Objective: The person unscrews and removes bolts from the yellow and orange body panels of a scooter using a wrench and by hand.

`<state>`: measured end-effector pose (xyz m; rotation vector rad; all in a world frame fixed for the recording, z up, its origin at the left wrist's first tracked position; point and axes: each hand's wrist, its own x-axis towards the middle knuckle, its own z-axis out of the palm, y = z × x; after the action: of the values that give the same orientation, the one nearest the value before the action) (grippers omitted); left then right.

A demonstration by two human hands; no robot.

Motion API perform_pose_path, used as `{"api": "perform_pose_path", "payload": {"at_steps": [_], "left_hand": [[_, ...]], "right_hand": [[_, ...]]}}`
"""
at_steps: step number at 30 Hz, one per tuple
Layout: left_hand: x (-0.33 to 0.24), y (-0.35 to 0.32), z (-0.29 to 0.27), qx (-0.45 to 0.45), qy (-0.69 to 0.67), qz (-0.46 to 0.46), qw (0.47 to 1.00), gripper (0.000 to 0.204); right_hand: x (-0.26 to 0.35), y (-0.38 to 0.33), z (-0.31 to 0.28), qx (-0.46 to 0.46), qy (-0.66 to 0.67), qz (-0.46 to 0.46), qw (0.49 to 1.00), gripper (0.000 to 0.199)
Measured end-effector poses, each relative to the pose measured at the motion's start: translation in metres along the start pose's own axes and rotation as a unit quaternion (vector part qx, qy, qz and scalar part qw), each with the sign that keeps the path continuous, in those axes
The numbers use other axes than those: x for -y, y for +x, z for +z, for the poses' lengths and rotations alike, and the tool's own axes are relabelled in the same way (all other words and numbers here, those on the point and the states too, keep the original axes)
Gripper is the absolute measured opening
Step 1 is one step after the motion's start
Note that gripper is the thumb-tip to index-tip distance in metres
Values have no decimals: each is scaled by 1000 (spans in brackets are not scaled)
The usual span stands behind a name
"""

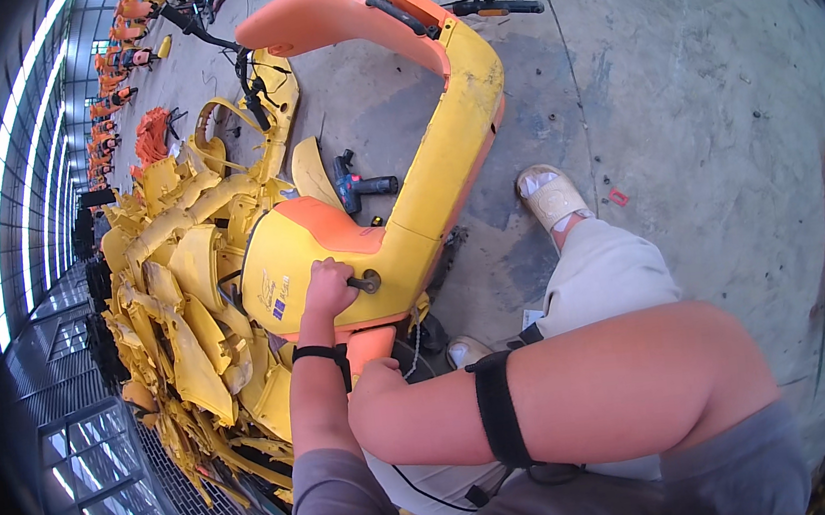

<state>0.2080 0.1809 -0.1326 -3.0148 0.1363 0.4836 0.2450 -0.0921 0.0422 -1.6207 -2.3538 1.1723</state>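
Fingers of the left hand (328, 288) clench a black tool (367, 282) against the yellow shell (425, 186) — it could slip off — while the right hand (377, 377), grip unclear, rests on the orange part (373, 344) below.

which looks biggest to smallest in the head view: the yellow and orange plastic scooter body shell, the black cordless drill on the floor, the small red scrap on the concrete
1. Yellow and orange plastic scooter body shell
2. Black cordless drill
3. Small red scrap

All three lie at a similar distance, so the order looks safe.

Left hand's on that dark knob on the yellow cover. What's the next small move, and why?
Probably twist the dark knob with the left hand, which is already closed beside it on the yellow cover; the right hand rests just below and could steady it.
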Motion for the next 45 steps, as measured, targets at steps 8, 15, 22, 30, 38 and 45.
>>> {"api": "perform_pose_path", "payload": {"at_steps": [8, 15, 22, 30, 38, 45], "left_hand": [[-2, -2, -23, -161, 5, 24, 987, 19], [-20, -42, -19, -231, -119, -260, 930, 23], [-87, -50, -51, -129, -756, -476, 430, 18], [-110, -112, -55, -228, -849, -452, 154, 19], [-164, -102, -120, -221, -837, -374, 332, 29], [-169, -78, -149, -285, -827, -358, 327, 40]], "right_hand": [[-2, -1, 0, -45, 7, 28, 999, 49], [11, 21, 1, -19, -40, -1, 999, 46], [2, -7, -1, 84, -74, -28, 993, 38], [22, -7, 15, -16, -101, 24, 995, 30], [27, 31, 19, -223, -159, 343, 898, 21], [-26, 25, 7, -375, 68, 346, 857, 19]]}}
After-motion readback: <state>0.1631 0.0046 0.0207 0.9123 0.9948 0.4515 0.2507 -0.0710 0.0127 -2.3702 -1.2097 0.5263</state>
